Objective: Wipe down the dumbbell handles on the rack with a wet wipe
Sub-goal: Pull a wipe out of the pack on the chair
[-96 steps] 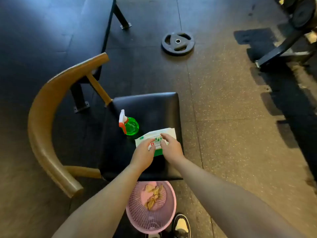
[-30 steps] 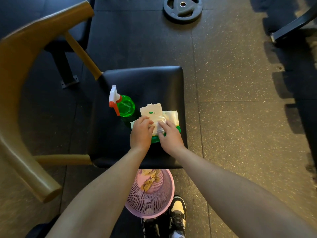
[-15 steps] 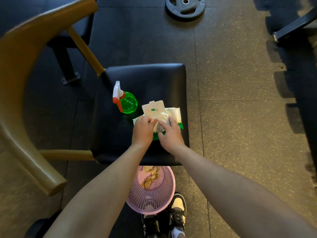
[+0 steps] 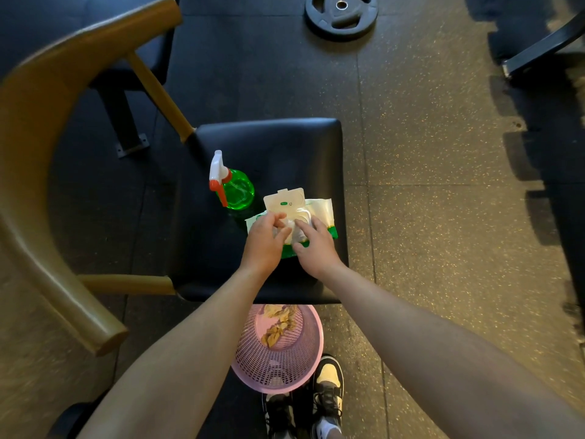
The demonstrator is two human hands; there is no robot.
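A green and white wet wipe pack (image 4: 321,208) lies on the black chair seat (image 4: 272,147), its white lid (image 4: 285,199) flipped up. My left hand (image 4: 264,242) pinches a white wet wipe (image 4: 290,228) at the pack's opening. My right hand (image 4: 316,247) rests on the pack with straight fingers and presses it down, the index finger beside the wipe. No dumbbells or rack are in view.
A green spray bottle (image 4: 235,188) stands on the seat just left of the pack. A pink mesh basket (image 4: 278,369) with crumpled scraps sits on the floor below the seat. The chair's wooden backrest (image 4: 38,172) curves at left. A weight plate (image 4: 341,14) lies far ahead.
The pack's lid has been flipped open since the earliest frame. In the last second my left fingers closed on the wipe at the opening while the right hand stayed on the pack.
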